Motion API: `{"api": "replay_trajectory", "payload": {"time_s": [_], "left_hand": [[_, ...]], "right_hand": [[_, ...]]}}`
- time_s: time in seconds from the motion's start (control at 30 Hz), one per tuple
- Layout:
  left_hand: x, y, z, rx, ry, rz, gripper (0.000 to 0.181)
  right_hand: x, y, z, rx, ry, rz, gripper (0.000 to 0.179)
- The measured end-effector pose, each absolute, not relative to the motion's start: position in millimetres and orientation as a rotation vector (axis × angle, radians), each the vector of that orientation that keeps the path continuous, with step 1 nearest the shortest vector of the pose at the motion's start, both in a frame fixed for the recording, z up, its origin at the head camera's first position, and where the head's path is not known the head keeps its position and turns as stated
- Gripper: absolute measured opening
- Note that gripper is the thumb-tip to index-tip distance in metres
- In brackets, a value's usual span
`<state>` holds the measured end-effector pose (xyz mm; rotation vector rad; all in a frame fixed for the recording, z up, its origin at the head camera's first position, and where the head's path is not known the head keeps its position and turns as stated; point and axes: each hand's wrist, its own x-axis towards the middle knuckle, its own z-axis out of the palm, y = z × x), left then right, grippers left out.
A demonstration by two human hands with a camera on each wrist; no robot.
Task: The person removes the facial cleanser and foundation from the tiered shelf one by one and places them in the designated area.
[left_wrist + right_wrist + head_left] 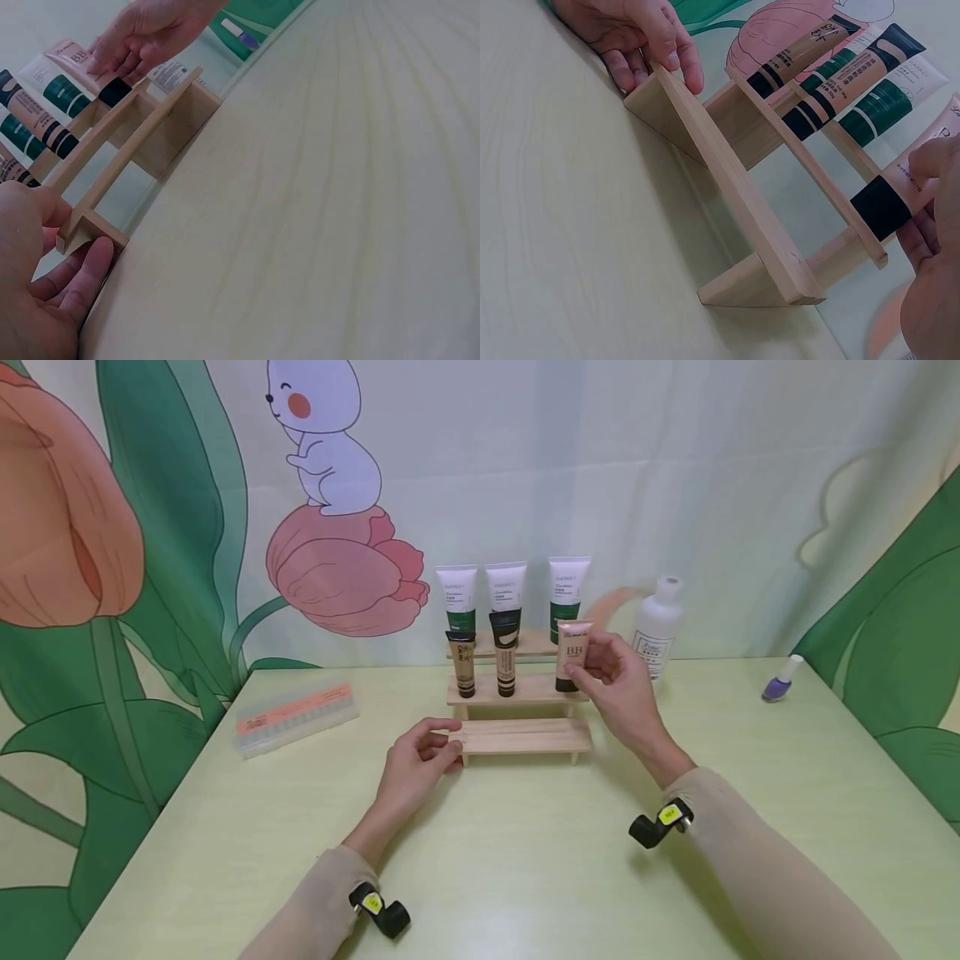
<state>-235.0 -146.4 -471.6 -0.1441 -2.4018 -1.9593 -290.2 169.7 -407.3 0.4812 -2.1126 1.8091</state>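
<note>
A three-tier wooden display rack stands on the table. My left hand holds the left end of its lowest step, fingers and thumb around the corner in the left wrist view. Between thumb and fingers, my right hand pinches a pink BB cream tube, upright with its black cap down at the right end of the middle step. Sharing that step are a tan tube with a black cap on the left and a beige-and-black tube near the centre. The lowest step bears nothing.
Three white-and-green tubes, one at the right, stand on the top step. Behind my right hand is a white bottle. Purple nail polish stands far right, and a clear flat case lies left. A printed curtain hangs behind.
</note>
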Motion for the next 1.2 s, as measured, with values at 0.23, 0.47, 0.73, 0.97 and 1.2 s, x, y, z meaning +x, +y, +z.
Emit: {"api": "replay_trajectory", "payload": {"time_s": [0.23,0.47,0.73,0.97,1.2], "left_hand": [[-234.4,-145.9,-471.5,-0.154,-2.392,-1.964,0.026],[-234.1,-146.4,-471.8,-0.128,-2.414,-1.938,0.025],[-234.7,-145.4,-471.6,-0.136,-2.417,-1.929,0.025],[-233.7,-145.9,-471.0,-0.158,-2.411,-1.935,0.025],[-232.8,-145.7,-469.9,-0.157,-2.41,-1.933,0.025]], "right_hand": [[-287.8,171.2,-405.6,0.464,-2.111,1.788,0.041],[-280.3,179.0,-398.3,0.445,-2.11,1.754,0.041],[-267.5,201.3,-387.0,0.396,-2.107,1.694,0.044],[-256.0,233.5,-386.9,0.345,-2.095,1.659,0.038],[-238.7,275.5,-384.6,0.265,-2.042,1.699,0.039]]}}
